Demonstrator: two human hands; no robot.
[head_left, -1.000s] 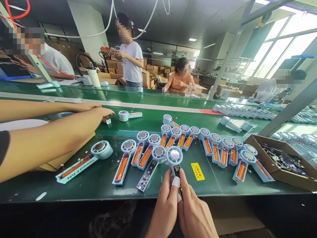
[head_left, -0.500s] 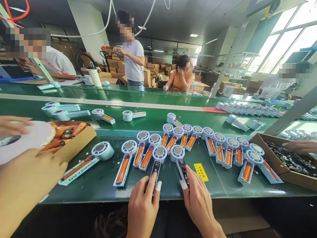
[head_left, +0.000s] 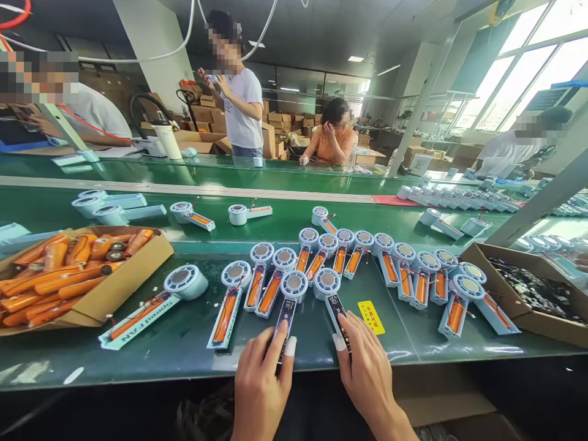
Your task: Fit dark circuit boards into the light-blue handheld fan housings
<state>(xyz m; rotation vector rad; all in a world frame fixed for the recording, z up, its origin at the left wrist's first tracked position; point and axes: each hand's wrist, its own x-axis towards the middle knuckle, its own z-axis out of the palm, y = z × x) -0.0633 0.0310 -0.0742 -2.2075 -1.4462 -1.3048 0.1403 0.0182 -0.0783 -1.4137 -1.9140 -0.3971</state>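
My left hand (head_left: 264,373) is closed round the handle of a light-blue fan (head_left: 294,285), its forefinger on the black circuit board there. A second fan (head_left: 327,283), also with a black board in its handle, is gripped by my right hand (head_left: 367,370). White covers show on both thumbs. The two round heads lie side by side, pointing away from me. Around them on the green bench are several fans with orange batteries in open handles, among them one (head_left: 236,275) left of my left hand. A yellow label (head_left: 371,317) lies beyond my right hand.
A carton (head_left: 147,263) of orange batteries stands at the left. Another carton (head_left: 551,324) at the right holds black circuit boards. More fans (head_left: 237,214) lie on the green belt (head_left: 285,229) behind. Several people are across the line, one standing (head_left: 245,104).
The other person's arm and the pale round object over the battery carton at the left have gone from view. My hands keep their hold on the two fans; the view has shifted slightly.
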